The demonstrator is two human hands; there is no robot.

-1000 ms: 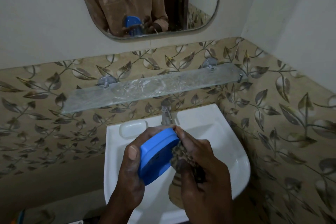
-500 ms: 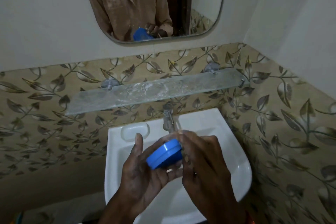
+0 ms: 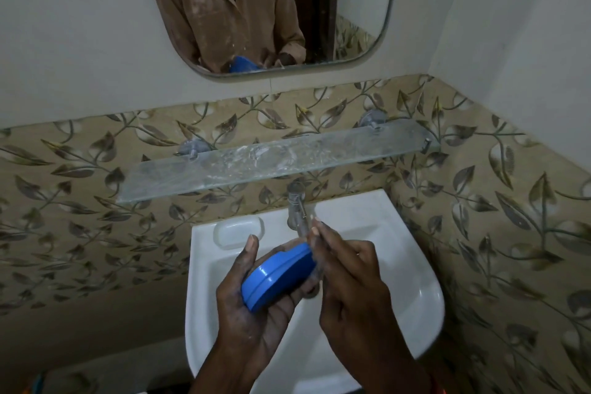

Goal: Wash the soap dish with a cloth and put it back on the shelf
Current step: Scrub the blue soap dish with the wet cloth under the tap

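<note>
The blue soap dish (image 3: 275, 278) is tilted on edge over the white sink (image 3: 425, 285), just below the tap (image 3: 295, 205). My left hand (image 3: 252, 326) cups it from beneath, thumb up along its left side. My right hand (image 3: 351, 291) has its fingers stretched out against the dish's right end, where the picture is blurred. No cloth shows in either hand. The glass shelf (image 3: 271, 160) on the wall above the sink carries nothing.
A mirror (image 3: 361, 9) hangs over the shelf and reflects a person in a brown shirt with the blue dish. The sink has a moulded soap recess (image 3: 238, 232) at its back left. Leaf-patterned tiles cover the walls; the right wall stands close to the sink.
A second ago my right hand pressed a patterned cloth against the dish; the cloth is gone from view. The dish has turned from upright to a flatter tilt near the tap.
</note>
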